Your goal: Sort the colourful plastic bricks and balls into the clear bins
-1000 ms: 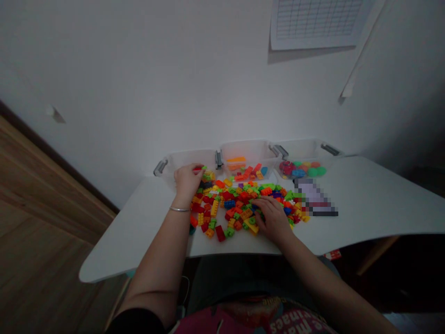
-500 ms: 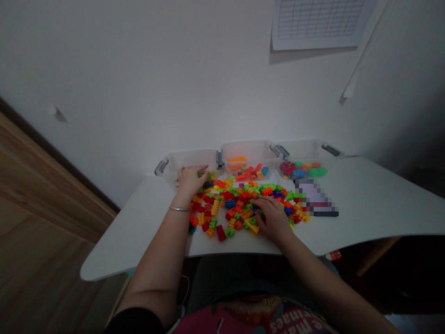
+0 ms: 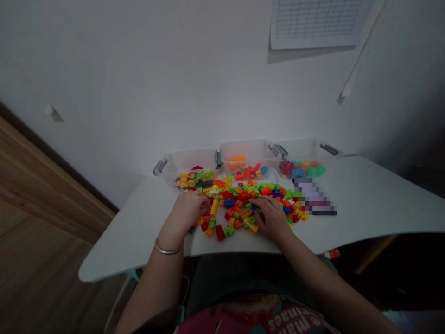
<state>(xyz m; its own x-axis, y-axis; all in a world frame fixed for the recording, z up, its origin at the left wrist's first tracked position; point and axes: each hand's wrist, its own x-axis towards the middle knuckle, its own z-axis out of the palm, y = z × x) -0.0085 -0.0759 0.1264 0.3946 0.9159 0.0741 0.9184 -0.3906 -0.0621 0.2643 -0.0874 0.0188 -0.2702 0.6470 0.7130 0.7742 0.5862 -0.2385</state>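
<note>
While toy bricks (image 3: pixel 245 214) are spread under and between left hand (image 3: pixel 189 211) and right hand (image 3: pixel 273 218), left is half-curled, right loosely cupped against bricks; either's grip cannot be told.

The small toy blocks (image 3: pixel 245 213) lie loose in a broad, mostly one-deep heap, red, orange, yellow, green, blue and purple, tipped at many angles. Taking the heap's middle as the clock's centre, a long yellow block (image 3: pixel 214 207) lies at nine o'clock, its length running from twelve to six. Between it and the centre sits a blue block (image 3: pixel 229 203), lying crosswise. A dark red block (image 3: pixel 220 232) lies flat at the near edge, toward seven, with a green block (image 3: pixel 230 231) just beside it. Yellow blocks (image 3: pixel 305 217) fringe the heap toward three.
</note>
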